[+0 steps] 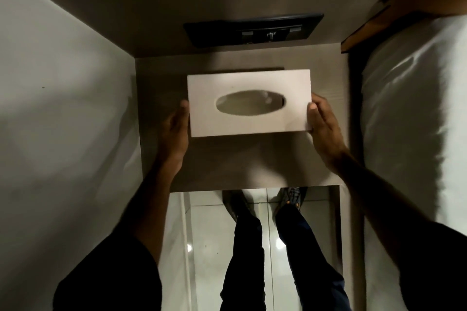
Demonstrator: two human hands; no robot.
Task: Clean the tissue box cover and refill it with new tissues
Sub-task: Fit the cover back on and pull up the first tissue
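A white rectangular tissue box cover (249,84) with an oval slot in its top is held level above a small grey-brown bedside shelf (227,166). My left hand (175,134) presses against its left end and my right hand (323,129) against its right end, so both hands grip it. Through the slot I see only a pale hollow, with no tissue sticking out. No tissue pack is in view.
A dark switch panel (252,29) is set in the wall behind the shelf. A white wall (63,108) closes the left side. A white pillow (409,121) and a wooden headboard (394,7) lie to the right. My legs and shoes stand on glossy floor tiles (209,247) below.
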